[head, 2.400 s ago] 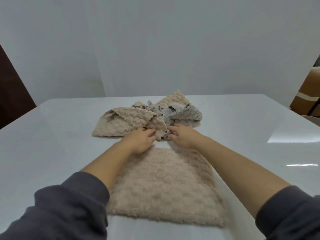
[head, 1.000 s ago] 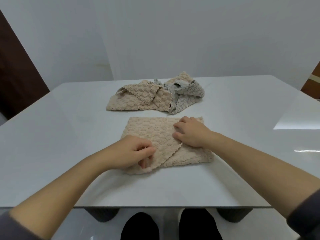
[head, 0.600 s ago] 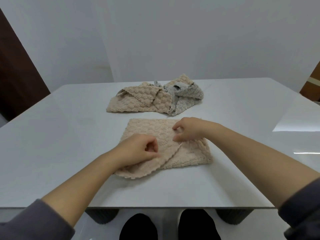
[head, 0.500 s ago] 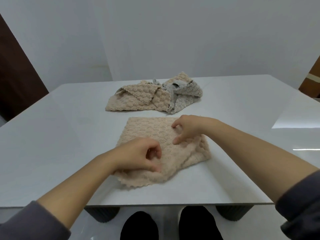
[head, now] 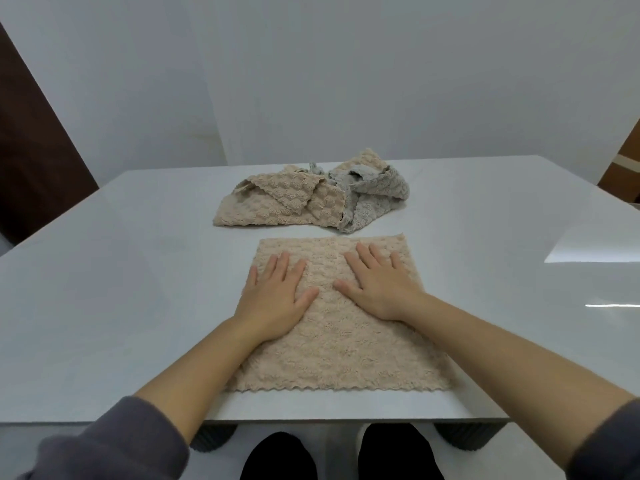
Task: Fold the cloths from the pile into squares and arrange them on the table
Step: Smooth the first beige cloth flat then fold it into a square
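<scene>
**Palms flattening the beige cloth**

Both hands were pinching bunched fabric half a second ago and are no longer doing so. The left hand and right hand are lying released, fingers straight and spread, pressing side by side on the far half of the beige cloth. That cloth is now lying flat at lower centre of the frame, its near edge approaching the table edge. The pile is sitting just beyond it, at centre. To smooth well, the palms should probably be sweeping outward toward the corners, squaring the edges before folding. No brand, label or writing is showing anywhere.
</scene>
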Available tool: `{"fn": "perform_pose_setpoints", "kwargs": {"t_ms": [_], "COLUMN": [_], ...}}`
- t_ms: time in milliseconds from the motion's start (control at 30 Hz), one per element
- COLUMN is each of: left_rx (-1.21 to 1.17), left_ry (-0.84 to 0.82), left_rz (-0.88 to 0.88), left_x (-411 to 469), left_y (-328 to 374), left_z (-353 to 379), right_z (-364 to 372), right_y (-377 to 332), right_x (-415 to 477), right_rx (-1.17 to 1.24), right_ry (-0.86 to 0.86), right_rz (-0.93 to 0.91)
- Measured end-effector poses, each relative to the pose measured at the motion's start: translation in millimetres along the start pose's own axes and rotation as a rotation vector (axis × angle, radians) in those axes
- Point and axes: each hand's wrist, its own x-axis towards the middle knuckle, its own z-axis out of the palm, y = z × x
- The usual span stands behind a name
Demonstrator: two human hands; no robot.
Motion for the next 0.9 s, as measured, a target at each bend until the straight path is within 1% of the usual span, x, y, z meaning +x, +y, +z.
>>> {"fn": "perform_pose_setpoints", "kwargs": {"t_ms": [100, 167, 233, 300, 333, 433, 500, 633, 800, 900], "left_rx": [-0.002, -0.04, -0.107, -0.111, -0.099, -0.041, -0.019, -0.006, -0.008, 0.008], "left_ry": [-0.058, -0.056, 0.04, 0.124, 0.122, 0.037, 0.039, 0.086, 0.085, 0.09], "left_rz": [-0.041, -0.062, -0.081, -0.067, -0.05, -0.035, -0.055, -0.142, -0.234, -0.375], "left_x": [-2, 0, 10, 28, 36, 51, 55, 55, 48, 42], "left_y": [2, 5, 9, 14, 17, 22, 19, 9, -6, -17], "left_z": [2, -4, -12, -16, -16, -4, 3, 8, 5, 4], "right_z": [0, -4, -11, -13, -12, -1, 2, 3, -2, -2], "right_y": [4, 5, 3, -6, -12, -20, -18, -7, 21, 37], "right_x": [2, 6, 13, 23, 27, 34, 36, 37, 27, 20], "right_rx": [0.001, 0.05, 0.11, 0.09, 0.065, -0.001, -0.017, -0.009, 0.005, 0.032], "right_ry": [-0.019, -0.014, 0.018, 0.05, 0.051, 0.023, 0.028, 0.036, 0.061, 0.074], "right_rz": [-0.017, -0.003, 0.021, 0.014, 0.002, -0.003, 0.007, 0.041, 0.166, 0.267]}}
